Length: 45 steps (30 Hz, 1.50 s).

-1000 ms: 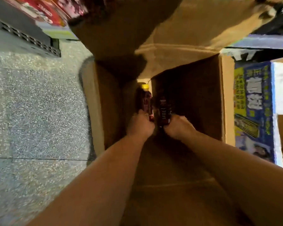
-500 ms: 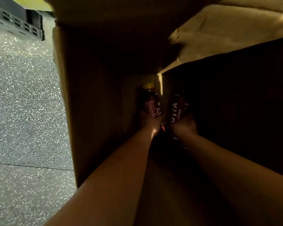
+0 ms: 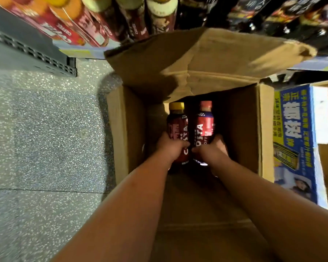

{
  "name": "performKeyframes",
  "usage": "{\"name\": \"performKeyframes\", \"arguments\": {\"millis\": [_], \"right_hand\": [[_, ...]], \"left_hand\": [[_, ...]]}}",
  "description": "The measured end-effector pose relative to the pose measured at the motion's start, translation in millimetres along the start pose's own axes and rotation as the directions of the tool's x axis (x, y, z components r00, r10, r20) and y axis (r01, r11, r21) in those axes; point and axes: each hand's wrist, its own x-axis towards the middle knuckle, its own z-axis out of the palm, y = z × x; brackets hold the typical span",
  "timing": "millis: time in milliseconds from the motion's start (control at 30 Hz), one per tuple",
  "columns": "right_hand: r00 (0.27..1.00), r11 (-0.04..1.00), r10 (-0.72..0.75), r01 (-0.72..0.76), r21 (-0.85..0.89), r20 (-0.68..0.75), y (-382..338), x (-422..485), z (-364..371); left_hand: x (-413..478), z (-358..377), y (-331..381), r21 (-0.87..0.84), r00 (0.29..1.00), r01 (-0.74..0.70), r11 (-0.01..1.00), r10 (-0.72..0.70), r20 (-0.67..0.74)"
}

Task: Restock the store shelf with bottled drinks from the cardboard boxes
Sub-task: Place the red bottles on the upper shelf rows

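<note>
Both hands are down in the open cardboard box [image 3: 127, 129], each wrapped around one coffee bottle. The left hand [image 3: 170, 146] has its fingers closed round the yellow-capped bottle [image 3: 177, 129]; the right hand [image 3: 209, 150] grips the pink-capped bottle [image 3: 204, 129] the same way. The bottles sit side by side, nearly touching, caps pointing away from the camera.

Change vs half a second ago: the view was buried in the dark box with the bottles low against its far wall. Now the head is pulled back, light reaches the labels, and both bottles read as raised off the box floor. A second ago the hands were only closing on them. So the pick looks done and the lift-out is underway.

The shelf [image 3: 78, 52] is at the top of the view, its bottle rows [image 3: 121, 19] already dense. The box flap [image 3: 206, 59] hangs between hands and shelf, so the lift probably needs to clear it. A blue printed carton [image 3: 293, 138] stands just right of the box, and the speckled floor [image 3: 45, 138] is to its left.
</note>
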Motion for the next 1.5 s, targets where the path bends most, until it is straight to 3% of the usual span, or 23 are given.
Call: {"name": "performKeyframes", "arguments": {"millis": [100, 467, 867, 1067, 1167, 1367, 1500], "right_hand": [[0.999, 0.999, -0.03, 0.03, -0.017, -0.045, -11.6, -39.8, -13.9], [0.977, 0.961, -0.198, 0.177, 0.214, 0.081, -41.3, -164.6, -60.5], [0.841, 0.827, -0.523, 0.459, 0.325, 0.14, -101.8, -316.7, -118.1], [0.661, 0.653, -0.746, 0.703, 0.282, 0.079, -157.0, -431.4, -174.5], [0.554, 0.551, -0.83, 0.793, 0.259, 0.068, -184.2, -492.3, -200.7], [0.473, 0.45, -0.88, 0.855, 0.257, -0.036, -227.6, -588.1, -232.3], [0.337, 0.306, -0.935, 0.923, 0.232, -0.107, -244.4, -646.4, -248.2]], "left_hand": [[-37.7, -10.7, 11.3, 0.034, 0.999, -0.027, 0.999, 0.025, 0.048], [-165.0, -59.9, 67.3, 0.093, 0.968, -0.186, 0.978, 0.166, 0.186], [-336.8, -98.3, 124.8, -0.119, 0.907, -0.405, 0.906, 0.415, 0.072], [-453.0, -118.7, 185.7, -0.174, 0.773, -0.619, 0.766, 0.633, 0.035], [-512.4, -132.2, 214.2, -0.181, 0.614, -0.774, 0.607, 0.789, 0.02], [-619.5, -157.7, 245.8, -0.161, 0.507, -0.857, 0.489, 0.857, -0.094], [-682.9, -179.3, 257.0, -0.089, 0.405, -0.914, 0.396, 0.902, -0.146]]}}
